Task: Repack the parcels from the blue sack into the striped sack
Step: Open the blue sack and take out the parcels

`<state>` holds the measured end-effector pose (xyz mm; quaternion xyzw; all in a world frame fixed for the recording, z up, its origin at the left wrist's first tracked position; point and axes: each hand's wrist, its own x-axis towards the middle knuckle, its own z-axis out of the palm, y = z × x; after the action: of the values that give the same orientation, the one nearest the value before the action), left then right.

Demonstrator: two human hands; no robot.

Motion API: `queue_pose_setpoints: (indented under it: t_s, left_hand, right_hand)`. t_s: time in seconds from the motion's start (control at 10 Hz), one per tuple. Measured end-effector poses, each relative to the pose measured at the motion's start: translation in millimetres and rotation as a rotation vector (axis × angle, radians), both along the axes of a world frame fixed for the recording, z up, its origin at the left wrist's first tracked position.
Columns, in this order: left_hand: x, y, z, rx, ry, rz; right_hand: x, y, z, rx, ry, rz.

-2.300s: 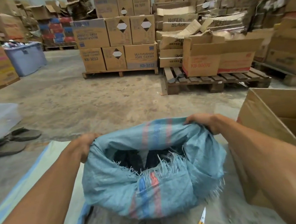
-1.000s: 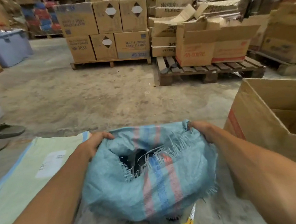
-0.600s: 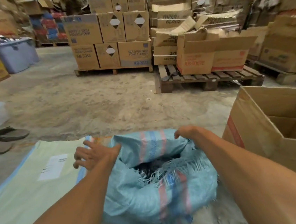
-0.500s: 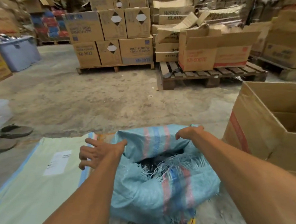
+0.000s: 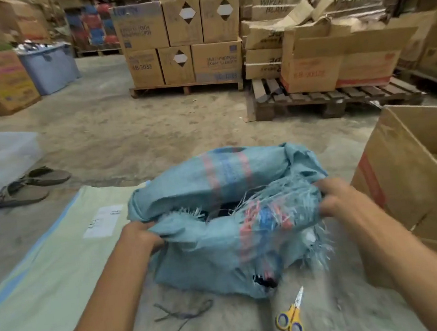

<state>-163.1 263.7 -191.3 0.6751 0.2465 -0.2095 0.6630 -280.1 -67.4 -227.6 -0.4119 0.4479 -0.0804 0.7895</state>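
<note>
While both hands grip only the frayed near rim of the blue sack [image 5: 214, 187], the weak cloth is the main worry. The left hand [image 5: 141, 234] has its fingers curled round a fold of the rim. The right hand [image 5: 335, 200] bunches the rim's loose threads in a closed grasp, so a hard pull could, I judge, tear the weave further rather than open the mouth. Parcels [image 5: 218, 210] show only as a dark mass inside that mouth, too shadowed to count. Low on the near side a hole [image 5: 264, 281] gapes with something dark at it, and tipping or lifting the sack might let contents slip out there onto the floor. Scissors [image 5: 291, 316] lie near that corner, points toward the sack, where a dragged sack or a reaching arm could catch them. The striped sack [image 5: 47, 269] lies flat on the left, just beside the blue one. Nothing holds its mouth open, so anything passed across may land on top of it rather than inside. A box [image 5: 415, 177] crowds the right arm.
</note>
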Motion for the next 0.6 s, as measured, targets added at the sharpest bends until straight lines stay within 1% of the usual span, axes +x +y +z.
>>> queue_pose_setpoints:
  t_s: [0.1, 0.2, 0.3, 0.4, 0.5, 0.6]
  left_hand:
    - [43.6, 32.5, -36.2, -0.394, 0.183, 0.233]
    - [45.1, 29.3, -61.7, -0.235, 0.154, 0.081]
    - [33.4, 18.6, -72.5, -0.531, 0.271, 0.142]
    - [21.6, 5.9, -61.9, -0.417, 0.24, 0.306]
    - [15.0, 0.3, -67.7, -0.532, -0.049, 0.445]
    - [4.8, -2.6, -76.2, 0.177, -0.448, 0.408]
  right_hand:
    - [-45.6, 1.1, 67.7, 0.124, -0.206, 0.088]
    - [-56.8, 7.0, 25.2, 0.163, -0.065, 0.119]
    - [-60.3, 16.3, -25.5, 0.134, 0.097, 0.149]
    - [-59.7, 6.2, -33.4, 0.109, 0.168, 0.055]
    - [-55.4, 7.6, -21.7, 0.017, 0.106, 0.012]
    - [-47.2, 22.0, -16.3, -0.555, 0.263, -0.108]
